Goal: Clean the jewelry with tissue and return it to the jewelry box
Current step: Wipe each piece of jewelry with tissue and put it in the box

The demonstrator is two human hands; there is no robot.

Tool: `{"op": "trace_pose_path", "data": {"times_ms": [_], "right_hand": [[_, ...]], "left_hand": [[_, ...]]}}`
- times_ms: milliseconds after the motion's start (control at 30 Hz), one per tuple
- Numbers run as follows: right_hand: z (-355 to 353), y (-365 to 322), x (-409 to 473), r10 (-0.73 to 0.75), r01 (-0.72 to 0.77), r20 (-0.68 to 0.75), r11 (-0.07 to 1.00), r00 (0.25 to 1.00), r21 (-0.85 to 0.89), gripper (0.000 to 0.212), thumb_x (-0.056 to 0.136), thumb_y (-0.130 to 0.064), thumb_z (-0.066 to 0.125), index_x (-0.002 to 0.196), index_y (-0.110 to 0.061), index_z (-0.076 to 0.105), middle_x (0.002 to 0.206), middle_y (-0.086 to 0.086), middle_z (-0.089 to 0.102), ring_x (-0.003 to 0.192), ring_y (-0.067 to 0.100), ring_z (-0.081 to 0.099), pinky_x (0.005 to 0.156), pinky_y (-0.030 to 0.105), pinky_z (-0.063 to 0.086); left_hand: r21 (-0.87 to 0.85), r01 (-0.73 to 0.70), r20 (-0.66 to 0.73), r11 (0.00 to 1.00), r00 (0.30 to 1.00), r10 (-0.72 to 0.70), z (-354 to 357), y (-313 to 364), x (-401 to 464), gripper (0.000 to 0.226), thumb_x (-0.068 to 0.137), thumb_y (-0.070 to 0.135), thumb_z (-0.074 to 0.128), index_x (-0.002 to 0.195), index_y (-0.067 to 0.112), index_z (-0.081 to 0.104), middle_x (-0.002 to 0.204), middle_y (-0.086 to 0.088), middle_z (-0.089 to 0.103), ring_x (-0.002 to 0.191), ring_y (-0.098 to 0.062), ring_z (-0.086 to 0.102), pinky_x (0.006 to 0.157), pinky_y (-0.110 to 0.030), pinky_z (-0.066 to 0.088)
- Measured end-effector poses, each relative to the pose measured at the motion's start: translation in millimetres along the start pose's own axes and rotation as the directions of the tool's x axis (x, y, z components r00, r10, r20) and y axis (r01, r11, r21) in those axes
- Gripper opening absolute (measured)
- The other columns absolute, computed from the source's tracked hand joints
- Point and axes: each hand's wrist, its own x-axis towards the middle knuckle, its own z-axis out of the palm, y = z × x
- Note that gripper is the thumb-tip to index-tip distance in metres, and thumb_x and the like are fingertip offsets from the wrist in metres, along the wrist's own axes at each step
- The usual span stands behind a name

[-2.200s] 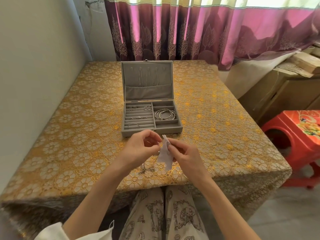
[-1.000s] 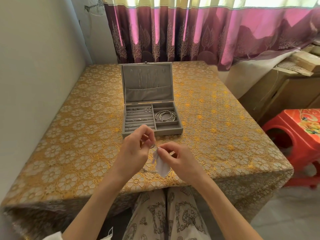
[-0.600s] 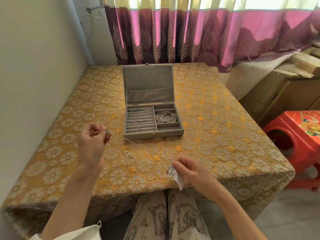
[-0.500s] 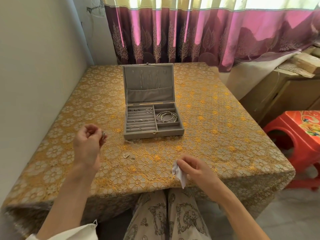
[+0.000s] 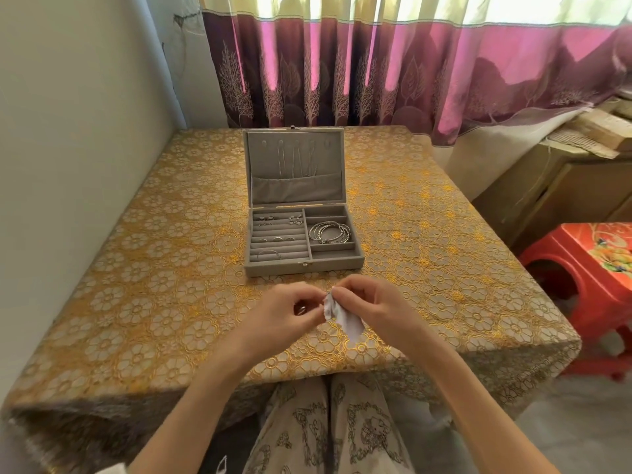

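Wiping step: left hand point(image 5: 290, 311) pinches a small ring point(image 5: 301, 310), right hand point(image 5: 369, 307) pinches tissue point(image 5: 342, 318); next, the open jewelry box point(image 5: 302, 265).

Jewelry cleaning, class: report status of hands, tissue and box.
Left hand pinching a small ring. Right hand holding tissue. Jewelry box open beyond hands. Nothing between.

The piece pinched in the left hand point(image 5: 285, 311) is too small to identify; the stool point(image 5: 595, 289) is cropped.
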Motion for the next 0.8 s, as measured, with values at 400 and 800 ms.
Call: {"op": "trace_pose_path", "data": {"times_ms": [400, 800], "right_hand": [[-8, 21, -11, 0.011, -0.011, -0.007, 1.000, 1.000, -0.024, 0.015, 0.092, -0.021, 0.049, 0.083, -0.017, 0.061, 0.069, -0.008, 0.057, 0.058, 0.005, 0.047, 0.053, 0.014, 0.036], [-16, 52, 2, 0.248, -0.209, -0.099, 0.930, 0.964, 0.302, 0.023, 0.090, -0.022, 0.049, 0.091, -0.007, 0.067, 0.082, 0.007, 0.064, 0.072, 0.018, 0.054, 0.067, 0.026, 0.042]], "left_hand": [[-0.381, -0.014, -0.381, 0.925, 0.914, -0.143, -27, -6, -1, 0.022, 0.079, 0.028, 0.057, 0.080, 0.007, 0.062, 0.065, -0.002, 0.051, 0.062, -0.013, 0.044, 0.059, -0.018, 0.037], [-0.300, -0.041, -0.406, 0.953, 0.909, -0.089, -34, 2, 4, 0.016, 0.080, 0.029, 0.058, 0.080, 0.013, 0.063, 0.072, -0.006, 0.067, 0.075, -0.040, 0.059, 0.073, -0.051, 0.048]]}}
